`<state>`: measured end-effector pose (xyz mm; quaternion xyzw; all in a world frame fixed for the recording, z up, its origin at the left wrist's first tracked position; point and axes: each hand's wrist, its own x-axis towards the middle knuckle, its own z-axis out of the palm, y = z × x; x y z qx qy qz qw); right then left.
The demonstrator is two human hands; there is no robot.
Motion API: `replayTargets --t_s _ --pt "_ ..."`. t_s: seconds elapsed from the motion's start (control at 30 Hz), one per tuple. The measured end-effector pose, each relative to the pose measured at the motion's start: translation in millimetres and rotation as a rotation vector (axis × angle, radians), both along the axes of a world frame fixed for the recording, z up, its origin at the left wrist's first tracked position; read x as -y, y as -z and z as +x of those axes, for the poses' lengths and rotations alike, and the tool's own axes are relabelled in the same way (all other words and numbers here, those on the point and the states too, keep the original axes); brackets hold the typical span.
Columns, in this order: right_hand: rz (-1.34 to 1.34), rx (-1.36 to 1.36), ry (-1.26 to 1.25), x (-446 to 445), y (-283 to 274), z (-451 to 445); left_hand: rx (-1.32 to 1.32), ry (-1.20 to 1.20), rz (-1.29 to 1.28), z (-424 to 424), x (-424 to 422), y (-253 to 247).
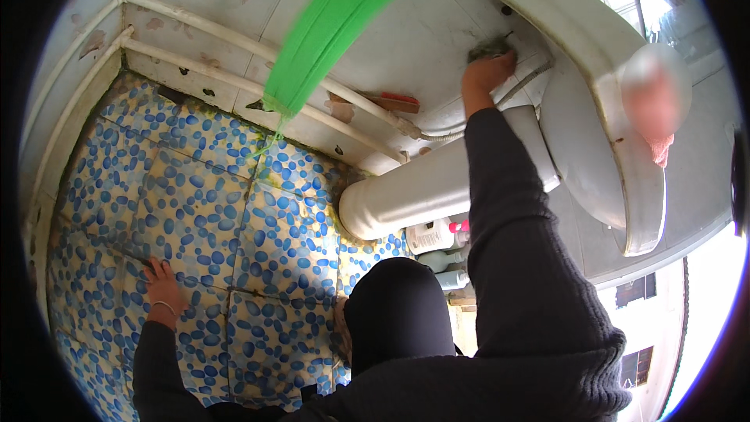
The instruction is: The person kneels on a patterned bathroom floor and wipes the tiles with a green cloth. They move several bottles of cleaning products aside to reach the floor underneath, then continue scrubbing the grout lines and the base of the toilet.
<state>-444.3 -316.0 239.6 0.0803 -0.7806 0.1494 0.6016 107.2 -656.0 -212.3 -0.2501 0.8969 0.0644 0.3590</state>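
Note:
My right hand (491, 75) grips a dark, matted scouring pad (487, 51) and presses it to the white wall tiles (433, 35) below the washbasin (586, 123). Just beneath that wrist runs a flexible metal hose (524, 82). The white ceramic pedestal (410, 187) stands below my right forearm. On the other side, my left hand (166, 292) is held low over the blue pebble-patterned floor tiles (193, 205), a thin bracelet at its wrist. Its fingers are slightly apart, with nothing visible in them. Whether it touches the floor I cannot tell.
A long green strip (328, 35) hangs before the wall. White pipes (205, 32) run along the wall's foot, with a red-backed brush (399, 102) by them. Several bottles (430, 237) stand beside the pedestal. A blurred pink thing (659, 149) is at the basin's rim.

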Motion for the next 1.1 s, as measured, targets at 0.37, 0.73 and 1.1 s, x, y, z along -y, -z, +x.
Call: replayTargets --t_s 0.37,0.73,1.1 --pt "0.206 0.000 -0.175 91 16 29 0.072 0.030 -0.023 -6 -2 7" --pt "0.925 -0.136 -0.426 164 -15 53 0.081 0.008 -0.049 -9 -4 2" --pt "0.438 0.175 0.253 -25 73 -1 0.059 0.015 -0.011 -9 -3 -4"
